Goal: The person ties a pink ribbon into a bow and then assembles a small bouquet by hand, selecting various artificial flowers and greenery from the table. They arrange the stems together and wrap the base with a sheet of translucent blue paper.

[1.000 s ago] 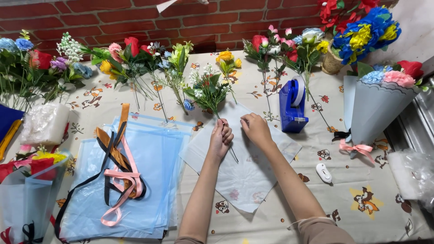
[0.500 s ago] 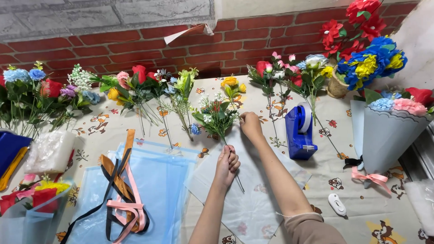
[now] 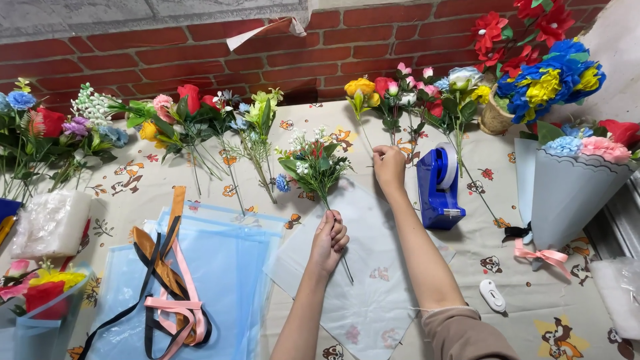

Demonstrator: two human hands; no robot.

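Where the brick wall [image 3: 200, 60] runs along the far edge, my worktop [image 3: 573, 293] spreads out under a cream cloth printed with small cartoon figures. I take the blue tape holder [image 3: 438, 185] as my marker. Far to its left lies a stack of pale blue wrapping sheets [image 3: 233, 280], with pink, black and brown ribbons [image 3: 175, 300] looped on top. Just left of the tape holder a clear sheet [image 3: 373, 293] lies flat under both my arms. To its right a finished bouquet in a grey-blue cone [image 3: 573, 193] leans against the edge, tied with a pink bow [image 3: 543, 257]. Behind and to the right of the holder a basket of red, blue and yellow flowers [image 3: 533, 73] stands by the wall. Rows of loose flowers [image 3: 193, 120] lie along the wall to the left, and another cluster [image 3: 427, 93] just behind the holder.

My left hand [image 3: 330, 240] sits left of the holder, its grip pressed together around the thin stem of a small sprig [image 3: 313, 163] of white blossoms and green leaves, which rises away from me over the clear sheet. My right hand [image 3: 390, 167] is just left of the holder's top, its grip pinched on the stem of a yellow flower [image 3: 360, 90] that lies toward the wall. A small white clip-like object [image 3: 492, 295] rests on the cloth nearer to me than the holder.
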